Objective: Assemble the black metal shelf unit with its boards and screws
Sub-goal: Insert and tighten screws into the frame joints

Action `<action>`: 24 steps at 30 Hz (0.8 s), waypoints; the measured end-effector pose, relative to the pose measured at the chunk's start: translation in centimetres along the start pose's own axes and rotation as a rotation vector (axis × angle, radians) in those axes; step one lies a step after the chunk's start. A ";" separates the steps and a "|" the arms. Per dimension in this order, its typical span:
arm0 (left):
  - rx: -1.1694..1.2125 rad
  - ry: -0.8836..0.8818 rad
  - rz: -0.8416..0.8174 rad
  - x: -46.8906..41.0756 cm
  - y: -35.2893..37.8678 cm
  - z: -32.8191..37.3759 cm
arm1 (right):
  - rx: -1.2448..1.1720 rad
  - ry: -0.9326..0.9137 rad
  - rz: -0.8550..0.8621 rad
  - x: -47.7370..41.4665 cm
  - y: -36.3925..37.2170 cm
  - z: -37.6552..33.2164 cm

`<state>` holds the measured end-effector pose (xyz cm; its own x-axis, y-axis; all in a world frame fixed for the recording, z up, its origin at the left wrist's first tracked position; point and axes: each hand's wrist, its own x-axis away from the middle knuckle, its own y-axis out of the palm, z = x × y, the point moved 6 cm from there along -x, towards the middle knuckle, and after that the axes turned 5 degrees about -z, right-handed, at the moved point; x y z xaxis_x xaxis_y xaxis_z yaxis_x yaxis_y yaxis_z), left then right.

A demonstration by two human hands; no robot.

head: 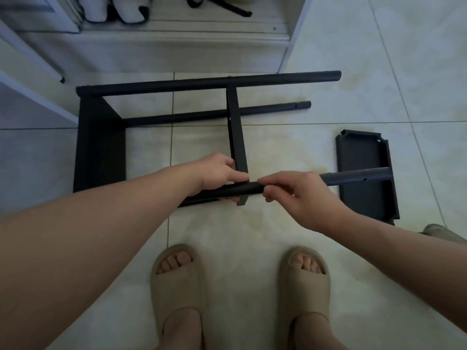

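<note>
The shelf unit [99, 147] lay on its side on the floor [252, 236]. The left hand [219, 173] gripped the near pole [353, 176] at the middle board [236, 127] corner, and the right hand [298, 193] pinched it just beside. It seemed best to hold the board still and line up the holes slowly.

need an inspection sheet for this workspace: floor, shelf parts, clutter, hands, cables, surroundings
surface: pale tiled floor, yellowish staining near the middle
job's things: black shelf frame lying on its side, middle board set between its poles; near pole lifted at its right end; spare board flat on the floor at right
clutter: nothing seen
grippers: left hand grips the near pole at the middle board; right hand pinches the same pole
cables: nothing seen
surroundings: white cabinet ahead, what look like shoes on its low shelf; beige slippers on the person's feet
</note>
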<state>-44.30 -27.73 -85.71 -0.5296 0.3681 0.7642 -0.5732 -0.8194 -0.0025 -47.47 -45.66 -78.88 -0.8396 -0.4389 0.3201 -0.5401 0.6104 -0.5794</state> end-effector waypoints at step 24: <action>0.097 0.024 0.088 -1.2 -2.3 1.3 | -0.062 0.030 0.071 -1.6 0.2 -0.5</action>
<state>-41.58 -26.87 -85.78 -0.5911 0.3023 0.7478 -0.4612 -0.8873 -0.0058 -46.32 -44.49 -79.13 -0.8767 -0.3735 0.3032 -0.4811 0.6793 -0.5542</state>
